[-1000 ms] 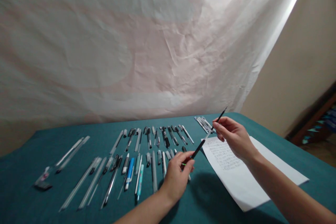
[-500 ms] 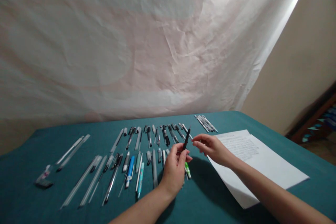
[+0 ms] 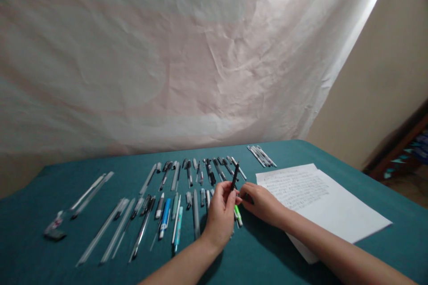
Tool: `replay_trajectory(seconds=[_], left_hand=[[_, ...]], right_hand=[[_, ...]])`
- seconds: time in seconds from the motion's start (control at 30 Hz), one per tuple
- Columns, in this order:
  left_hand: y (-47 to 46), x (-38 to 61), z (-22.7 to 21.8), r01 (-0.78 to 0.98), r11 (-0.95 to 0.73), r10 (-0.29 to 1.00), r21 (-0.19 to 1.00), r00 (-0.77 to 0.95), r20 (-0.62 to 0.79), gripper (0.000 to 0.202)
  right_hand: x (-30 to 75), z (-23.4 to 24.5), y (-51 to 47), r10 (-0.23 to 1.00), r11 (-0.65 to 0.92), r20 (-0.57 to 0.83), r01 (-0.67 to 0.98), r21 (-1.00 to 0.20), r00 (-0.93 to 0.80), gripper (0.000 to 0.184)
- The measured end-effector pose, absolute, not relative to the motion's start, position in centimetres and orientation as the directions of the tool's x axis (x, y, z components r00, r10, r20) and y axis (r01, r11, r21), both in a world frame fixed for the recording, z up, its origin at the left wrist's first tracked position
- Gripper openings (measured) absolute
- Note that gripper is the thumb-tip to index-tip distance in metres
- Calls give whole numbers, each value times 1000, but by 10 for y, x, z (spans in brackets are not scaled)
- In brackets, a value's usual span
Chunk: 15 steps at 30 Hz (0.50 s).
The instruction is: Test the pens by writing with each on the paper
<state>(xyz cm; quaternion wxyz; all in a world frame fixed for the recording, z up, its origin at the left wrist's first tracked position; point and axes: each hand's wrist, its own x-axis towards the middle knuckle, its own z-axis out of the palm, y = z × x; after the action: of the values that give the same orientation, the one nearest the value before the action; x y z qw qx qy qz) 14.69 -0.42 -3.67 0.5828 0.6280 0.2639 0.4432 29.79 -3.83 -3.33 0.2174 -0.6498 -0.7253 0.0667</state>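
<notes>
My left hand (image 3: 221, 213) is closed round a slim black pen (image 3: 235, 176), which stands nearly upright with its thin end up. My right hand (image 3: 260, 201) is just to its right, fingers curled in close to the pen's lower end; whatever they grip is hidden. Below the hands lies a green-and-white pen (image 3: 237, 214). Left of my left hand are a blue correction pen (image 3: 165, 218), a light-blue patterned pen (image 3: 178, 231) and a clear pen barrel (image 3: 195, 216), among several pen parts and caps.
A second row of pens, including a thick black one (image 3: 210, 172), lies farther back. White pens (image 3: 261, 156) are bunched at the back right. Handwritten paper sheets (image 3: 347, 207) lie under my right forearm. An eraser-like item (image 3: 55, 229) is at far left on the green cloth (image 3: 50, 265).
My right hand has moved left and down to my left hand, and its fingers have curled in. The black pen has shifted slightly left and down in my left hand.
</notes>
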Motion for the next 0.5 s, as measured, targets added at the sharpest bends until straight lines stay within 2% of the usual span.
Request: replay_trajectory(seconds=[0.07, 0.27, 0.33, 0.4, 0.5], left_hand=[[-4, 147, -37, -180, -187, 847, 966, 468, 251, 21], [-6, 147, -32, -176, -184, 840, 967, 483, 247, 21], [-7, 146, -30, -177, -179, 836, 968, 491, 244, 21], [-9, 146, -29, -171, -175, 835, 969, 495, 239, 21], [-11, 145, -27, -168, -183, 828, 969, 505, 244, 18]], right_hand=[[299, -34, -39, 976, 136, 210, 925, -354, -63, 5], [312, -25, -42, 981, 126, 184, 932, -339, -66, 23], [318, -13, -42, 973, 133, 227, 903, -408, -41, 26], [323, 2, -44, 961, 155, 278, 828, -540, 2, 25], [326, 26, -47, 938, 186, 325, 613, -768, 121, 24]])
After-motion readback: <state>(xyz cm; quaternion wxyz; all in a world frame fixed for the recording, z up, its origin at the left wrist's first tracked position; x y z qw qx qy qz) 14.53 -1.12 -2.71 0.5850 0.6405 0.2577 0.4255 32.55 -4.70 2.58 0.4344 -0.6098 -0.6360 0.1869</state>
